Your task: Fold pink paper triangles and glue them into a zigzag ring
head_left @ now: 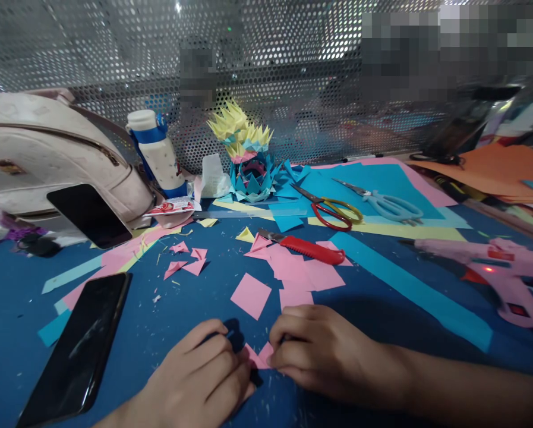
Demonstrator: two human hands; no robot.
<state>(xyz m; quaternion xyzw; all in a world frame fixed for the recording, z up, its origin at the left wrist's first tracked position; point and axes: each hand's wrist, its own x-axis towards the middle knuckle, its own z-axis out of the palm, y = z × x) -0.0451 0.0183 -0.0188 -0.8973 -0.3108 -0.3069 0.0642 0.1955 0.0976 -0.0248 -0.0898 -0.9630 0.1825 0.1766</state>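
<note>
Left hand point(206, 371), right hand point(324, 351), pink paper point(258, 362) crosswise between, notch forward

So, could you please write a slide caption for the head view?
Left hand and right hand hold a pink paper piece on a blue tabletop near pink squares and a red-handled cutter.

No words, brands or numbers can be read. Any marks on a red-and-white packet point(172, 206), the metal plate point(8, 167) of a pale backpack point(56, 157) and the red label point(501, 254) of a pink glue gun point(513, 279) are too small or blurred.
</note>
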